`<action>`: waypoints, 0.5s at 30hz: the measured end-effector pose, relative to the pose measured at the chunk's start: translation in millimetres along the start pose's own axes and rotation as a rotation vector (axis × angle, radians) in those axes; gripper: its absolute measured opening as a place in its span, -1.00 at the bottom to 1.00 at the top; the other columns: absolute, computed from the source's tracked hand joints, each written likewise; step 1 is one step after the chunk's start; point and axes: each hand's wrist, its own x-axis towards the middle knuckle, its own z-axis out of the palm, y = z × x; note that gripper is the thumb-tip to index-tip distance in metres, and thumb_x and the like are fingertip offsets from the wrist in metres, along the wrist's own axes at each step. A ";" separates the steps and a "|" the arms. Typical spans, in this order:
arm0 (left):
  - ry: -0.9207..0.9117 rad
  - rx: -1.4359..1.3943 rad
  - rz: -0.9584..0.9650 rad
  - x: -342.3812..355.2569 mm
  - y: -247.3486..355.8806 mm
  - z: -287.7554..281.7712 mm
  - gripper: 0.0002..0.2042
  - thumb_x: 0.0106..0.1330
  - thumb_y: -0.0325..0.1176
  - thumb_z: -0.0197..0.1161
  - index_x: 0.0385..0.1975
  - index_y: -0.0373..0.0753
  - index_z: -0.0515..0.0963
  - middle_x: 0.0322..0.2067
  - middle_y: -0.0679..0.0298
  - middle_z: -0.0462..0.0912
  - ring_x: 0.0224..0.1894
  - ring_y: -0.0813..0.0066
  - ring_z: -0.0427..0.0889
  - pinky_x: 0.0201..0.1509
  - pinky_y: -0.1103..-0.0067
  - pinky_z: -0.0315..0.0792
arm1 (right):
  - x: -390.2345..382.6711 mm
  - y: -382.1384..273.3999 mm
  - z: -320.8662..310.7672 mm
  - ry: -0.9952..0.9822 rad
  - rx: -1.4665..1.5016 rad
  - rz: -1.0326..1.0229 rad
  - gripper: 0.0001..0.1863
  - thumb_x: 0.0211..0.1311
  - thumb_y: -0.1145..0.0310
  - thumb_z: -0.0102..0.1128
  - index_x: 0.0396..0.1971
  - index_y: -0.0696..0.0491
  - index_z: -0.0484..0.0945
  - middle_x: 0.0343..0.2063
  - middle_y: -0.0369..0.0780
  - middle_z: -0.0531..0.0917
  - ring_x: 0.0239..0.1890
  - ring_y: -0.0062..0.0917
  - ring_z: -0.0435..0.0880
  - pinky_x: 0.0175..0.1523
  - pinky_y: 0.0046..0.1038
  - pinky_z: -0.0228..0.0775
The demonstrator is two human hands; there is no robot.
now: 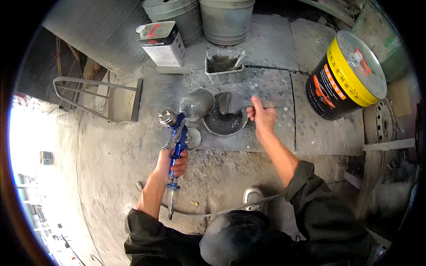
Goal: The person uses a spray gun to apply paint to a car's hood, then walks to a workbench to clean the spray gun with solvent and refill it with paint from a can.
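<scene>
My left hand point(176, 164) is closed around the handle of a blue spray gun point(178, 144). The gun's clouded plastic cup point(198, 104) tilts to the right, its end by the rim of a round dark bowl point(225, 128). In my right hand point(262, 116) is a wide paintbrush point(235, 103), gripped by its handle. The brush's bristles hang over the bowl, close to the cup. Dark residue coats the inside of the bowl. Beside the bowl, partly hidden by the gun, lies a small round lid point(193, 138).
A rectangular tub point(224, 77) and a white-and-black can point(165, 46) stand beyond the bowl, with metal buckets point(227, 22) behind. At right is a large black-and-yellow drum point(344, 80). A metal frame point(100, 99) lies left. A hose point(222, 213) crosses the floor near my shoe point(253, 198).
</scene>
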 end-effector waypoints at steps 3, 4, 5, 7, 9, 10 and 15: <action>0.077 0.107 0.056 4.3 -0.8 7.7 -0.74 0.27 -0.08 -0.03 -0.45 -0.15 0.37 -0.74 0.47 0.25 -0.84 0.67 0.13 -0.79 0.64 0.10 | -8.6 -9.3 4.9 -0.093 0.036 -0.017 -0.73 0.18 0.24 0.35 -0.43 0.17 0.62 -0.67 -0.26 0.62 -0.69 -0.64 0.55 -0.61 -0.59 0.32; 0.115 0.162 0.075 6.5 0.4 17.9 -0.77 0.25 -0.12 -0.03 -0.45 -0.15 0.37 -0.74 0.47 0.25 -0.84 0.66 0.13 -0.79 0.63 0.10 | -6.4 2.3 -0.5 -0.113 -0.105 -0.049 -0.74 0.18 0.25 0.35 -0.44 0.18 0.63 -0.66 -0.26 0.63 -0.67 -0.65 0.56 -0.59 -0.60 0.33; 0.236 0.170 0.022 11.5 3.8 28.1 -0.37 0.34 0.38 -0.21 -0.59 -0.13 0.35 -0.81 0.41 0.26 -0.86 0.58 0.17 -0.79 0.58 0.07 | 1.4 15.1 -8.4 -0.134 -0.243 -0.092 -0.74 0.18 0.26 0.35 -0.45 0.18 0.64 -0.66 -0.26 0.63 -0.65 -0.67 0.58 -0.57 -0.61 0.35; 0.399 0.344 0.166 17.1 2.1 40.9 -0.35 0.31 0.40 -0.16 -0.61 -0.15 0.36 -0.79 0.39 0.31 -0.85 0.57 0.21 -0.78 0.58 0.12 | 8.3 19.3 -13.0 -0.164 -0.449 -0.091 -0.76 0.15 0.26 0.34 -0.45 0.16 0.68 -0.63 -0.22 0.68 -0.57 -0.59 0.65 -0.46 -0.55 0.43; 0.552 0.523 0.305 23.0 1.1 40.0 -0.36 0.31 0.35 -0.06 -0.63 -0.19 0.37 -0.76 0.33 0.39 -0.83 0.55 0.32 -0.77 0.58 0.21 | 14.3 23.1 -19.6 -0.174 -0.686 -0.363 -0.76 0.15 0.23 0.34 -0.41 0.13 0.68 -0.61 -0.24 0.68 -0.55 -0.63 0.64 -0.42 -0.54 0.43; 0.587 0.563 0.344 28.2 1.0 38.8 -0.36 0.32 0.34 -0.04 -0.63 -0.20 0.38 -0.76 0.32 0.39 -0.82 0.55 0.33 -0.77 0.58 0.22 | 16.8 26.0 -22.5 -0.176 -0.802 -0.501 -0.76 0.15 0.22 0.33 -0.39 0.11 0.68 -0.59 -0.25 0.69 -0.54 -0.64 0.63 -0.39 -0.53 0.43; 0.712 0.664 0.455 57.4 5.3 23.7 -0.38 0.31 0.28 0.06 -0.64 -0.25 0.41 -0.78 0.31 0.38 -0.81 0.53 0.38 -0.77 0.56 0.27 | 32.7 23.9 -21.4 -0.300 -0.797 -0.362 -0.75 0.08 0.16 0.35 -0.40 0.05 0.71 -0.55 -0.14 0.70 -0.49 -0.30 0.70 -0.34 -0.35 0.47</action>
